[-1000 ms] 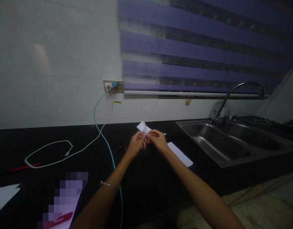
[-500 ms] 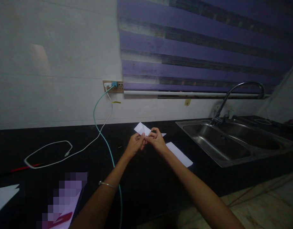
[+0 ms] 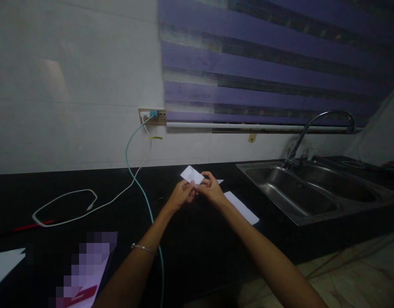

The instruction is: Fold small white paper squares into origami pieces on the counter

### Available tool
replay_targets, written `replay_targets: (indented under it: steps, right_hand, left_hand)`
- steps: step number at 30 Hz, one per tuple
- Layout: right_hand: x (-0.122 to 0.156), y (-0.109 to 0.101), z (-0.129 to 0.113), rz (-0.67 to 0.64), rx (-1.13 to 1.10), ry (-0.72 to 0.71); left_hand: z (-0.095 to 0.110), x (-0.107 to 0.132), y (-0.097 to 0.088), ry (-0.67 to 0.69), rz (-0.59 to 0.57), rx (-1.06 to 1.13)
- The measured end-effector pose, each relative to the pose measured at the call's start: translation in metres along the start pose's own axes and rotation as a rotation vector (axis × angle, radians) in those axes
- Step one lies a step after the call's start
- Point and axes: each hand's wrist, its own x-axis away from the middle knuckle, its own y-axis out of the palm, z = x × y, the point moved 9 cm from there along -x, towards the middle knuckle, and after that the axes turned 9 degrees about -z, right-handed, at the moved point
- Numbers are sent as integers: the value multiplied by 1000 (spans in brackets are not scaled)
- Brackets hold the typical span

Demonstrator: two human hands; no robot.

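A small piece of folded white paper (image 3: 191,173) is held up above the black counter (image 3: 197,248), with creases showing on its face. My left hand (image 3: 181,194) pinches its lower left edge, thumb on top. On the lower right edge my right hand (image 3: 211,188) grips it, thumb close to the left thumb. The fingers behind the paper are partly hidden. Just right of my right hand, a small white paper corner (image 3: 220,181) shows on the counter. A white paper sheet (image 3: 242,208) lies beside my right forearm.
A steel double sink (image 3: 293,192) with a curved faucet (image 3: 301,139) is on the right. White and teal cables (image 3: 142,192) run from the wall socket (image 3: 152,115) across the counter at left. White papers (image 3: 6,265) and a partly blurred purple item (image 3: 90,273) lie front left.
The folded paper has tilted slightly and its creased face shows a little more. Both hands keep their hold in nearly the same place.
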Motion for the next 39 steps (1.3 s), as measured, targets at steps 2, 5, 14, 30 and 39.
replay_targets:
  steps: [2,5,14,30,39]
  right_hand:
    - [1,0,1,-3,5,18]
    - [3,-2,2,6,51,53]
    - [3,-22,7,87,153,73]
    - [-2,-33,14,157,103,19]
    - [0,-35,1,160,231,-56]
  left_hand:
    - [2,0,1,9,-21,-3]
    - [5,0,6,24,-94,-11]
    - [-6,5,17,-62,-217,5]
    - [-6,9,22,-99,-254,-126]
    - [-4,8,23,-81,-293,-77]
